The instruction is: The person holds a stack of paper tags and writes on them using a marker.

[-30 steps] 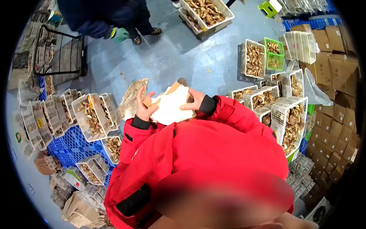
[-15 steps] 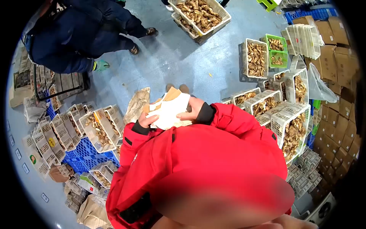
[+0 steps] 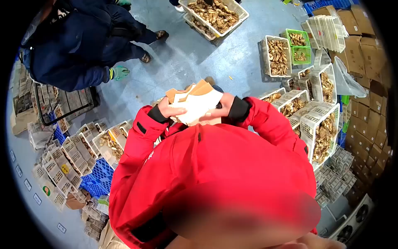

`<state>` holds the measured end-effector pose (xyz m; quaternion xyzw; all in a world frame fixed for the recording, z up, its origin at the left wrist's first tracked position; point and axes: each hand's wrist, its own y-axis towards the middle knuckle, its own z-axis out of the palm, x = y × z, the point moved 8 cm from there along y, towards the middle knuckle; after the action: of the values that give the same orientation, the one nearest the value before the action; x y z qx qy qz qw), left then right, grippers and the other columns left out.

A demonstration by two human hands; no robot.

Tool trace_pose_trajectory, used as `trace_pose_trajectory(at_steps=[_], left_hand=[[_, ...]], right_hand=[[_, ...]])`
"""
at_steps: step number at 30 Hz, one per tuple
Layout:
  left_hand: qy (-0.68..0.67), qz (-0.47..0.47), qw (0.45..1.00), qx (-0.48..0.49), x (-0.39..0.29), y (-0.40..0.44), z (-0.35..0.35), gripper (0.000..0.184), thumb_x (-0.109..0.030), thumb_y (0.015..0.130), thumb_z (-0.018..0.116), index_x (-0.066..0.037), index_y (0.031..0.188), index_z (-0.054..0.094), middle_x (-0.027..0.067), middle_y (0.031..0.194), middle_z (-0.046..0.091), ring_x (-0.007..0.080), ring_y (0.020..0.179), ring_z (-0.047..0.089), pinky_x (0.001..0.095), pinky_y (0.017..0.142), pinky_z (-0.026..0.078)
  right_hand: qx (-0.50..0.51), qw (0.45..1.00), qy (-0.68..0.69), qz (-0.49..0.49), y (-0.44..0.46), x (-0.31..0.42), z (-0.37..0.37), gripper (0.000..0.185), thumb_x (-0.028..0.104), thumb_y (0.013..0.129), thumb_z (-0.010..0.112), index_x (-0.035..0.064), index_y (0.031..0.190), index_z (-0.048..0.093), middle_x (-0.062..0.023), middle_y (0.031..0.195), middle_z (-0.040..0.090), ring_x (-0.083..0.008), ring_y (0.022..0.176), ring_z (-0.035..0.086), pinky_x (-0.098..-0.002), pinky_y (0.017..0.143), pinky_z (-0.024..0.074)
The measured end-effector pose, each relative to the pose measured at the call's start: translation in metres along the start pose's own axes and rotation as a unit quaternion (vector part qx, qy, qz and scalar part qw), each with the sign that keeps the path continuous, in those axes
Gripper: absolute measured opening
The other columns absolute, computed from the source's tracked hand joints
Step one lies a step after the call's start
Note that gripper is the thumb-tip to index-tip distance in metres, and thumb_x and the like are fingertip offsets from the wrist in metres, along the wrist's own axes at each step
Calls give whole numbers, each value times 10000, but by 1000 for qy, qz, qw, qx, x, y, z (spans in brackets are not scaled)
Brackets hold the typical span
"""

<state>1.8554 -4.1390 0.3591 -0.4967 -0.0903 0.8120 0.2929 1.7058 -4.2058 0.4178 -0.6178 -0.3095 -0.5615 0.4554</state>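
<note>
In front of my red jacket, both hands grip a loose stack of torn-looking cardboard pieces, white on top with brown edges fanning out at the far side. My left hand has its thumb pressed on the stack's left side, fingers beneath it and out of sight. On the right edge, my right hand clasps the pieces with the thumb on top. A small dark patch shows by the right thumb; what it is, I cannot make out.
White crates of mushroom-like brown produce stand at right, at left and ahead. A co-worker in dark clothes with a green glove stands front left by a cart. Cardboard boxes are stacked far right.
My hands and the cardboard stack have risen closer to my chest and moved slightly right. A crumpled sack seen beyond them is now mostly hidden. The co-worker's gloved hand has shifted slightly right.
</note>
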Motion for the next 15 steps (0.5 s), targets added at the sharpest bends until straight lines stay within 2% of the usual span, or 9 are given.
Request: trace_pose_trajectory(at_steps=[2, 4, 5, 6, 7, 9, 12, 14, 15], left_hand=[[-22, 8, 1000, -6, -5, 5, 5, 536, -79, 711, 682, 5, 1198, 474, 99, 1104, 585, 179, 985, 570, 313, 868, 443], [-56, 4, 998, -19, -4, 10, 4, 524, -91, 710, 678, 3, 1190, 490, 96, 1091, 592, 180, 977, 575, 313, 863, 448], [-72, -2, 997, -24, -1, 12, 3, 518, -97, 709, 675, 2, 1186, 497, 95, 1084, 595, 180, 972, 577, 313, 861, 450], [-53, 20, 998, -24, 6, 14, -5, 530, -126, 712, 662, 0, 1199, 494, 97, 1093, 593, 180, 978, 576, 312, 860, 450], [-54, 15, 998, -21, 3, 17, -7, 533, -134, 713, 658, 6, 1200, 492, 99, 1097, 592, 182, 981, 576, 313, 862, 449], [-61, 11, 998, -20, -2, 28, -8, 540, -150, 715, 651, 16, 1202, 488, 103, 1106, 588, 184, 986, 575, 315, 865, 446], [-121, 14, 992, 27, -46, 49, 28, 550, -150, 714, 644, 41, 1202, 476, 108, 1114, 584, 187, 995, 571, 318, 874, 440], [-87, 1, 996, 29, -42, 60, 30, 558, -125, 716, 642, 42, 1217, 461, 108, 1121, 578, 184, 1004, 564, 314, 883, 432], [-82, -20, 996, 32, -37, 64, 32, 562, -121, 716, 641, 40, 1222, 458, 106, 1123, 576, 182, 1006, 562, 312, 883, 430]], right_hand=[[-14, 996, -71, 50, 4, -8, -31, 541, 241, 790, 666, 34, 1244, 459, -115, 1012, 621, -219, 922, 599, -301, 798, 459], [-119, 993, -3, 25, 7, -11, -80, 417, 161, 817, 624, 42, 1199, 506, -72, 913, 636, -141, 845, 593, -294, 766, 463], [-165, 980, 106, 37, 9, -11, -105, 349, 145, 839, 594, 45, 1167, 528, -53, 856, 640, -97, 751, 575, -248, 676, 462], [-230, 970, 80, -28, 8, -12, -134, 334, 173, 871, 543, -10, 1149, 525, -91, 891, 639, -67, 632, 516, -193, 557, 407], [-333, 933, 135, 11, 3, -9, -158, 309, 219, 894, 505, -13, 1096, 529, -99, 845, 628, -73, 578, 486, -200, 521, 386], [-406, 864, 296, -22, 5, -34, -190, 312, 281, 911, 489, 14, 1070, 515, -99, 787, 625, -88, 524, 463, -213, 477, 373], [-407, 821, 394, -74, 37, -67, -191, 393, 400, 923, 427, 41, 1063, 506, -105, 773, 600, -106, 509, 448, -233, 468, 371], [-321, 803, 501, -46, 64, -75, -159, 384, 410, 920, 440, 60, 1062, 510, -90, 776, 597, -104, 515, 463, -230, 474, 388], [-297, 818, 493, 9, 71, -72, -144, 370, 401, 924, 439, 65, 1065, 504, -80, 772, 595, -99, 528, 472, -230, 490, 401]])
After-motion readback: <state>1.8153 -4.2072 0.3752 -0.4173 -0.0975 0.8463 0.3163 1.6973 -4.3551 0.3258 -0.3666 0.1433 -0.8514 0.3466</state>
